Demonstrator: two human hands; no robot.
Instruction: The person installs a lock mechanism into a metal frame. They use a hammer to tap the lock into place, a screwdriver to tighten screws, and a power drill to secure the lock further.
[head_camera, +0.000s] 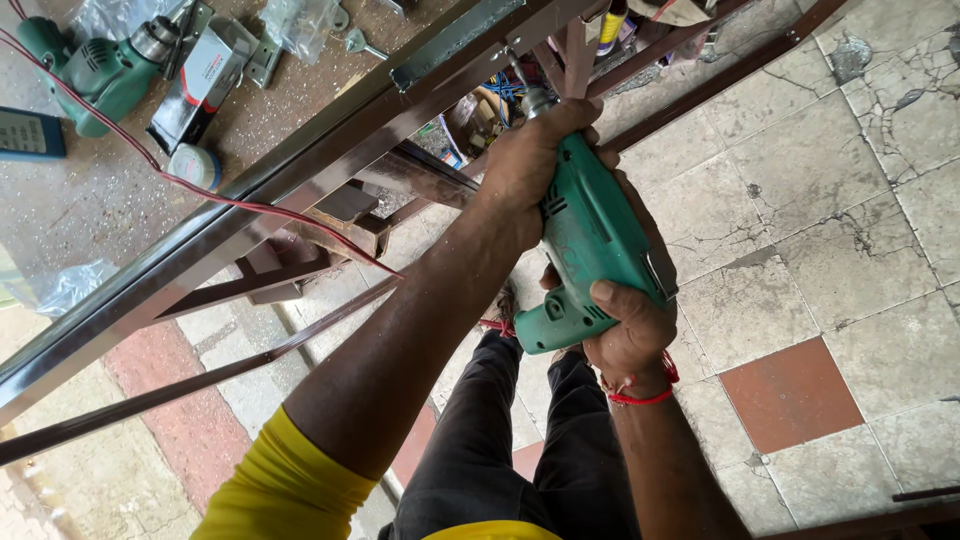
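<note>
Both hands clench one green electric drill (590, 240): the right hand (630, 330) wraps the pistol handle at the rear, thumb laid over the top of the body, and the left hand (535, 160) clamps over the front of the housing just behind the chuck (537, 100). The drill looks like a rigid plastic-cased tool with real weight toward the metal nose, so a two-handed hold of this kind, one on the handle and one near the front, seems the steady way to take it; the casing appears smooth but ribbed enough not to slip. It sits between the two palms, its nose pointing away from the body and up at a dark brown metal frame (580, 50), the bit apparently touching or very close to an upright bar; the tip is too small to be sure. A red cord (200, 190) crosses the long steel rail (300, 170) on the left. Beyond that rail, on the speckled worktop (100, 200), lie a second green drill (100, 70) and a small box (205, 75). Cracked floor tiles (830, 230) spread below.
</note>
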